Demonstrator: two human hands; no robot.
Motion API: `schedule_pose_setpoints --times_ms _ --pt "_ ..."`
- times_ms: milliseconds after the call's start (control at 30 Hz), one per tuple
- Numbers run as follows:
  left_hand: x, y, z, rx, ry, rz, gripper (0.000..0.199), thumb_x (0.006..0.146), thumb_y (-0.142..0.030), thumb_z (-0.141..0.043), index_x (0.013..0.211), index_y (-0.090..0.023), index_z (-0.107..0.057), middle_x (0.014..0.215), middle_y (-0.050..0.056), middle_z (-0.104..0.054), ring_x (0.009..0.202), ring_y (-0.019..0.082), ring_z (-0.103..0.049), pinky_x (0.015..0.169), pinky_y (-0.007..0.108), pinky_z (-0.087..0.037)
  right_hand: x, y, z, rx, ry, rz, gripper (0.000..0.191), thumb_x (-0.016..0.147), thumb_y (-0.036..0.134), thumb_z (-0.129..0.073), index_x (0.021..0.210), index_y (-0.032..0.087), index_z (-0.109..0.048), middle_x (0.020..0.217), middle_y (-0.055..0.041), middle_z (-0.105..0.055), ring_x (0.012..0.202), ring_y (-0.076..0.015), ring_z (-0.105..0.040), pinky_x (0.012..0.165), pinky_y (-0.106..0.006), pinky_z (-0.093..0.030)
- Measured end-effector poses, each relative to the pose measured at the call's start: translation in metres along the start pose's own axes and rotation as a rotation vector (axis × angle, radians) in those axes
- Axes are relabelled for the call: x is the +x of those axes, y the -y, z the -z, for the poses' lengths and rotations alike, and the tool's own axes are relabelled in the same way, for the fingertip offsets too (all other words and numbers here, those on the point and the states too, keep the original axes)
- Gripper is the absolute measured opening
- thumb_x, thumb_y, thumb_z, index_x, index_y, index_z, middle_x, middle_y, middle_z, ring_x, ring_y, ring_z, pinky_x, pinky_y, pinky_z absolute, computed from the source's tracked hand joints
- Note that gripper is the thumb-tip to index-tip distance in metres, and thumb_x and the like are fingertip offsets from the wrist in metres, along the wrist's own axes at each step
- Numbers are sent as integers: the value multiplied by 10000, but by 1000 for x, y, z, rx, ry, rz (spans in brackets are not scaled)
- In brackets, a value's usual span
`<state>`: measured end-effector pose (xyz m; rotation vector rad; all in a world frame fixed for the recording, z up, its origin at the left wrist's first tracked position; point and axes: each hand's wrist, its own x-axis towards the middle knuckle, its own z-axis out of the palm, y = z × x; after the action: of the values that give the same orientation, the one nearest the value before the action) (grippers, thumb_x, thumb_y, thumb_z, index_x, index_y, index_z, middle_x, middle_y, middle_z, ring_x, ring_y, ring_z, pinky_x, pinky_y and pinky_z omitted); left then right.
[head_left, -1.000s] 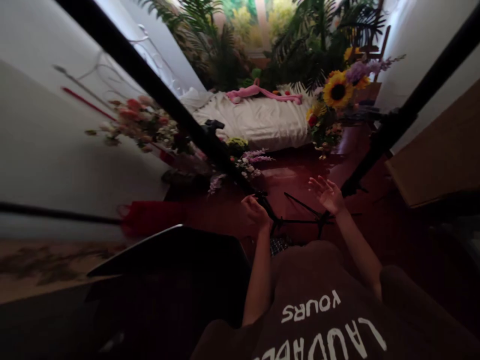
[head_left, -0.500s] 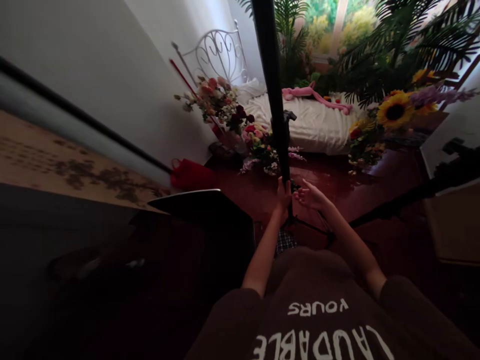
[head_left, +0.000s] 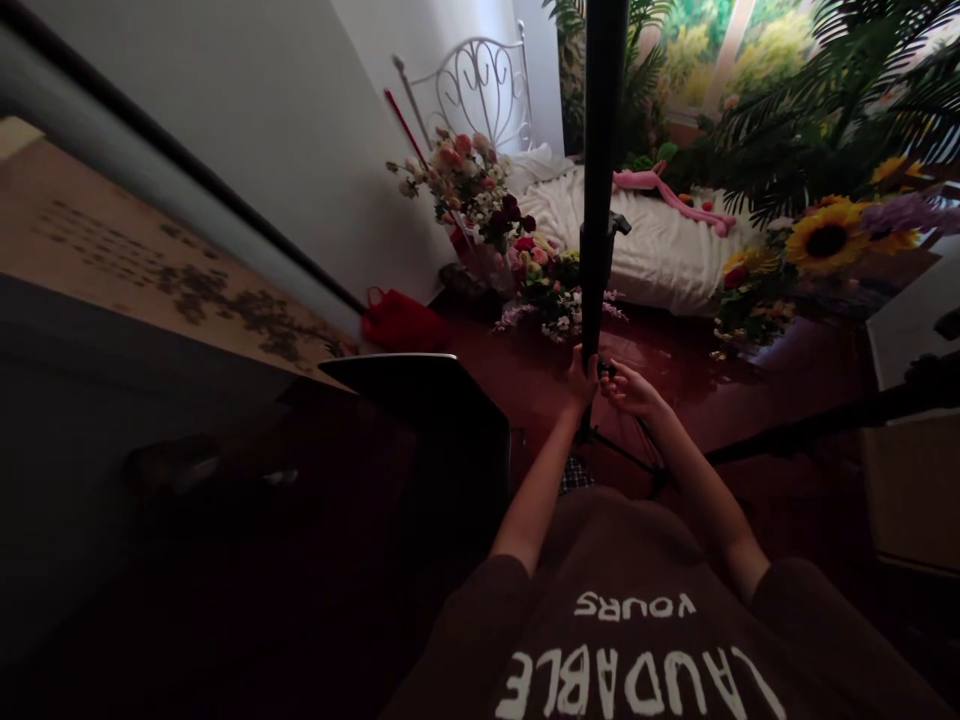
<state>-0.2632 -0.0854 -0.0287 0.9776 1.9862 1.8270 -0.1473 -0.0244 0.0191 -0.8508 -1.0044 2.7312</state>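
1. The bed [head_left: 660, 262], draped in cream cloth, lies beyond the work, with a pink plush toy [head_left: 643, 181] across it and flower bouquets near its front edge.
2. The black telescopic stand [head_left: 600, 150] rises directly in front of the person, between the body and the bed. It is up and near vertical, so that much looks done; its top runs out of view.
3. At its foot, a dark leg [head_left: 624, 450] spreads over the red floor, which suggests the base is set.
4. The left hand [head_left: 581, 380] is closed around the lower pole, steadying it, it seems.
5. The right hand [head_left: 630, 390] is half curled, fingertips at the pole's side. Whether they pinch anything cannot be told.
6. The upper clamp knob [head_left: 621, 224] sticks out from the collar, with neither hand on it.
7. The lower clamp knob [head_left: 606, 369] sits between the hands. Adjustment here looks unfinished; whether it is loose or tight does not show.
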Motion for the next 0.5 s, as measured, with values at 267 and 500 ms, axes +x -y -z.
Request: schedule_pose_setpoints --times_ms 267,500 --pt "0 1 4 48 36 -79 536 867 -650 -444 1134 -199 -557 825 50 -619 657 145 -561 633 260 -442 2 -16 9 -709 -421 474 96 764 283 -624 800 209 -574 614 32 -631 523 -105 -565 488 -192 -412" --pt "1 4 2 55 -11 -80 561 860 -676 -424 1111 -198 -575 805 57 -619 680 158 -568 644 266 -442 -2 -39 11 -787 -397 525 185 760 380 -605 854 221 -610 706 4 -651 583 -139 -626 491 -230 -466"
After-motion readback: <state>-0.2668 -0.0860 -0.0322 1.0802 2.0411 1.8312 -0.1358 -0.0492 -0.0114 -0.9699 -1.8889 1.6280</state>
